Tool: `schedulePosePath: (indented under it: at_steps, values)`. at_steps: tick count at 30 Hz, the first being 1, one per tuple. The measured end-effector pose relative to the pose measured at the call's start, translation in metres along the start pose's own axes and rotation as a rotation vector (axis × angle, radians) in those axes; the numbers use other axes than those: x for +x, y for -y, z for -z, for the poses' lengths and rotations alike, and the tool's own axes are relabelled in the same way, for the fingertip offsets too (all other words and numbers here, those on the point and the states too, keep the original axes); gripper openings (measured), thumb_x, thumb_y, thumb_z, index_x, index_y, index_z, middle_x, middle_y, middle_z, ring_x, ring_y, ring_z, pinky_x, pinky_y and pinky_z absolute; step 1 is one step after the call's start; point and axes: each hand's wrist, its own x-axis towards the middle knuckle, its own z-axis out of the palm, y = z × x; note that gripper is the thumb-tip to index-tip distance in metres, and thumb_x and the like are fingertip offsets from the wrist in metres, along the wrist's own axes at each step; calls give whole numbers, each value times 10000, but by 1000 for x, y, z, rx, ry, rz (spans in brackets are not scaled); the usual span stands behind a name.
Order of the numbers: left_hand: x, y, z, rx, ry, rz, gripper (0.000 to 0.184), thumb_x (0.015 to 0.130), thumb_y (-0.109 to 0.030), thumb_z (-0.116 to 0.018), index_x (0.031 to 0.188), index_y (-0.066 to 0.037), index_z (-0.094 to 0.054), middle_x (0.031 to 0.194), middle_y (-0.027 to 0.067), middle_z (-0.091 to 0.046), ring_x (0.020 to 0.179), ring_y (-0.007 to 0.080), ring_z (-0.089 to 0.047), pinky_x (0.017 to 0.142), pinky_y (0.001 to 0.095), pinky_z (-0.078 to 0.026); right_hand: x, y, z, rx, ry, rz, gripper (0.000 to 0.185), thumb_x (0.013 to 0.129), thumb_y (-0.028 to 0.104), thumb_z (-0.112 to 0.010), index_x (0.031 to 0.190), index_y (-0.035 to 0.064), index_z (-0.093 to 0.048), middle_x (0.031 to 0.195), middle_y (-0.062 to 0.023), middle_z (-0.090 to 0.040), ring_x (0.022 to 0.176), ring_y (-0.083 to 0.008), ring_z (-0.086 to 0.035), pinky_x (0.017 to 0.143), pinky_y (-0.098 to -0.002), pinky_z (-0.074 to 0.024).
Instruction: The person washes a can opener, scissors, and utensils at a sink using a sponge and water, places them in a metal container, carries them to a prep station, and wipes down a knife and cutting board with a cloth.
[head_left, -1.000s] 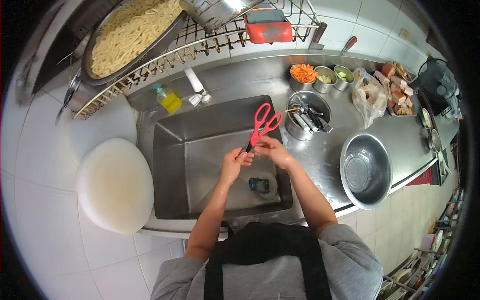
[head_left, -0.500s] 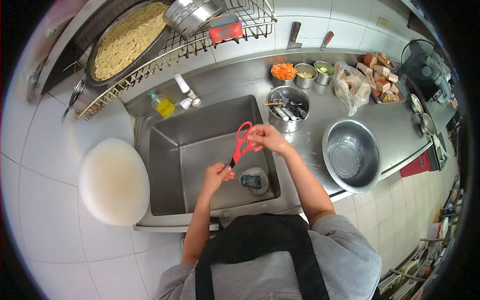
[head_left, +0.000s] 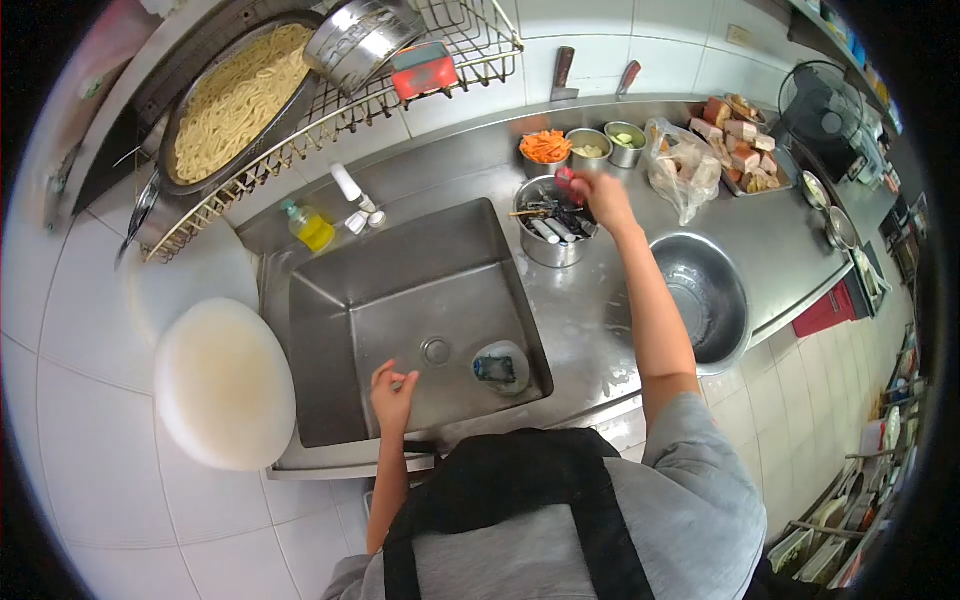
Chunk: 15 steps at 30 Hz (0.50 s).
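My right hand is closed on the red handles of the scissors, over the back right side of a steel pot that holds several utensils. The blades are hidden among the pot's contents. Over the front part of the sink, my left hand is empty, its fingers apart. A clear bowl with a dark blue-green object lies in the sink, right of the drain.
Right of the pot sits a wide steel bowl. Behind are small tins of carrot strips and other food, a plastic bag and a tray of meat chunks. A soap bottle and faucet stand behind the sink.
My right hand has carried the scissors from over the sink to the utensil pot. My left hand has let go of them and opened. The view has shifted slightly.
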Motion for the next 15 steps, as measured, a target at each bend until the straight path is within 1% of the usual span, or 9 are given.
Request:
schedulePosePath:
  at_steps: [1,4,5,6,8,9,12,13,15]
  values:
    - [-2,3,-2,-47,-23,-8,244,815,-139,-757,730,-2,-573,1214,124,-561,1018,192,-597,710,306,-544,4,-30,-15,49,110,79,326,953,330,-529,1150,89,-625,974,-207,-677,895,-408,-640,769,-472,-493]
    - [5,16,-7,-191,-78,11,251,855,-141,-721,727,-6,-552,1182,121,-560,986,170,-586,692,284,-536,1,-58,-32,117,-256,53,387,978,350,-486,1215,58,-580,995,-245,-665,953,-425,-627,818,-472,-487]
    - [5,22,-5,-235,-66,61,244,867,-140,-708,733,-8,-551,1172,122,-562,967,161,-584,686,275,-532,2,-64,-26,73,-275,-67,414,979,355,-484,1197,16,-579,1013,-269,-652,963,-438,-625,848,-470,-484]
    - [4,27,-4,-277,-51,112,239,879,-139,-695,740,-10,-551,1162,123,-564,948,152,-582,680,266,-528,7,-81,-22,37,-149,-193,410,978,354,-488,1192,18,-584,998,-268,-659,920,-423,-644,808,-465,-500]
    - [5,34,-3,-240,-41,67,220,894,-146,-678,766,-12,-558,1162,115,-569,898,133,-586,673,253,-521,23,-117,-23,-38,104,-447,400,976,350,-494,1183,23,-594,968,-267,-673,832,-393,-681,728,-454,-533]
    - [6,35,-4,-222,-33,41,212,901,-149,-670,779,-14,-562,1162,111,-571,873,124,-588,669,247,-517,22,-120,-26,240,184,-594,374,968,343,-513,1171,46,-613,896,-223,-697,688,-298,-706,583,-376,-571]
    - [7,28,-6,-297,-7,78,207,930,-194,-639,842,-8,-618,1131,100,-611,856,129,-625,687,256,-534,2,-93,-16,661,519,-773,347,979,331,-503,1155,55,-619,866,-160,-695,636,-228,-699,536,-286,-585]
    - [8,25,-8,-324,23,113,199,934,-197,-634,864,-11,-624,1139,99,-615,864,131,-629,690,258,-536,-2,-94,-21,826,554,-814,341,986,309,-492,1136,27,-611,886,-145,-682,656,-254,-702,586,-279,-606]
    - [9,18,-17,-376,84,189,190,942,-202,-625,907,-15,-638,1155,96,-623,880,134,-636,698,264,-538,-8,-86,-27,968,486,-788,326,989,276,-479,1125,6,-602,883,-160,-676,657,-260,-702,578,-270,-604]
